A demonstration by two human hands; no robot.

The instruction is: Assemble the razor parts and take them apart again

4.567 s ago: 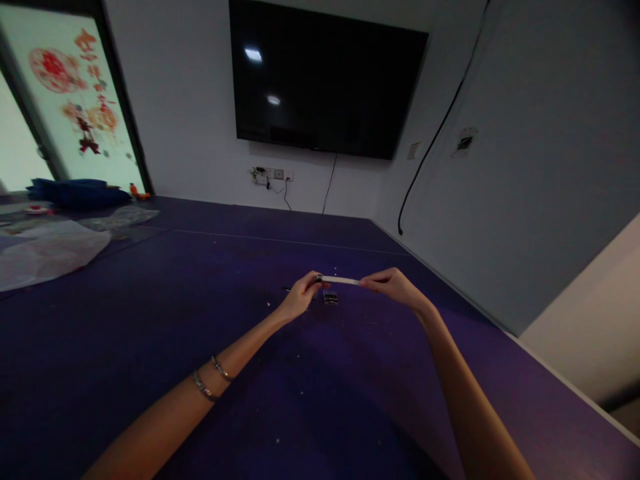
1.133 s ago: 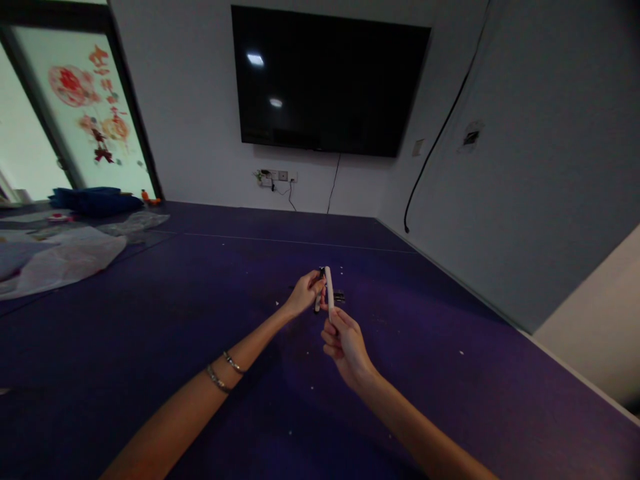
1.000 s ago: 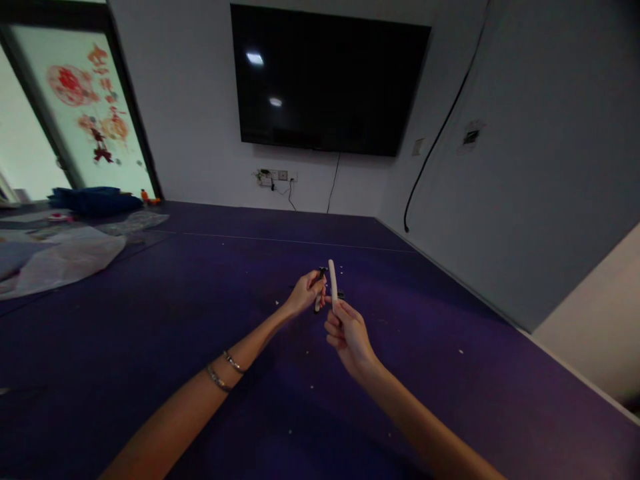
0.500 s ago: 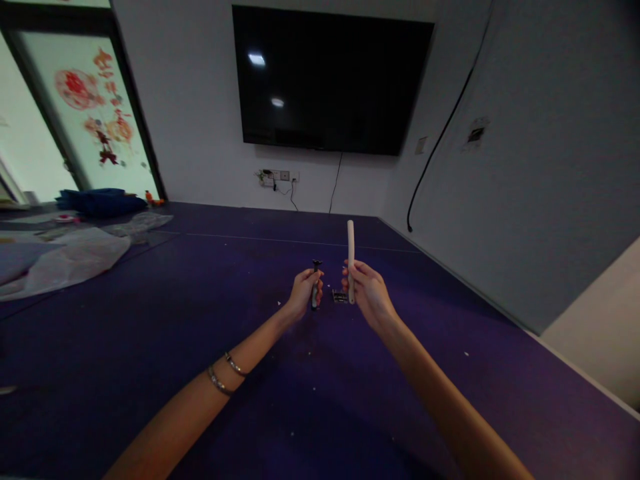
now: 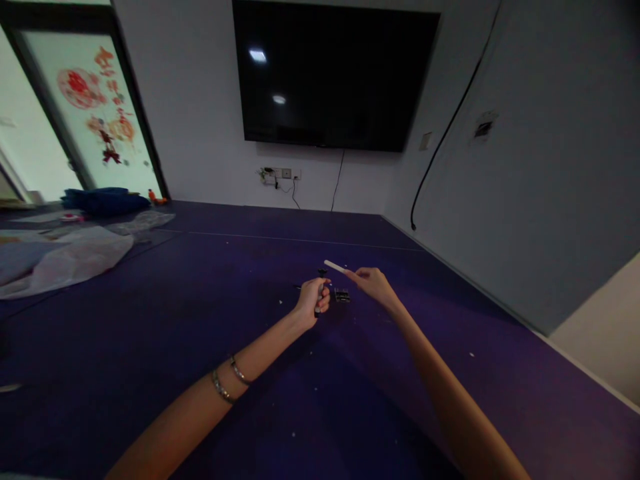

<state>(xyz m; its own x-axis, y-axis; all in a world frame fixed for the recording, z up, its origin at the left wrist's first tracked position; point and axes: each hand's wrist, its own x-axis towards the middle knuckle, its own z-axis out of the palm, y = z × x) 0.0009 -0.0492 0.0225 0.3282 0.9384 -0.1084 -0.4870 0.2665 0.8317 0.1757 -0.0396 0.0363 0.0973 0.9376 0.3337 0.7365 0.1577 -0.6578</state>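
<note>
My left hand is closed around the grey-and-black handle of what looks like a razor, its dark T-shaped head standing up above my thumb. Across from it, my right hand pinches one end of a slim white stick. The stick points left, its free end just above and beside the razor's head; whether the two touch I cannot tell. Between my hands, on the purple floor, lies a small dark slotted piece, too small to make out fully.
White scraps dot the floor. Clear plastic sheeting and a dark blue bundle lie at the left. A large television hangs on the far wall above sockets with cables. A black cable runs down the right wall.
The white stick has tipped from upright to nearly level, pointing left toward the razor. My left hand has shifted slightly right and turned, with the razor still in it.
</note>
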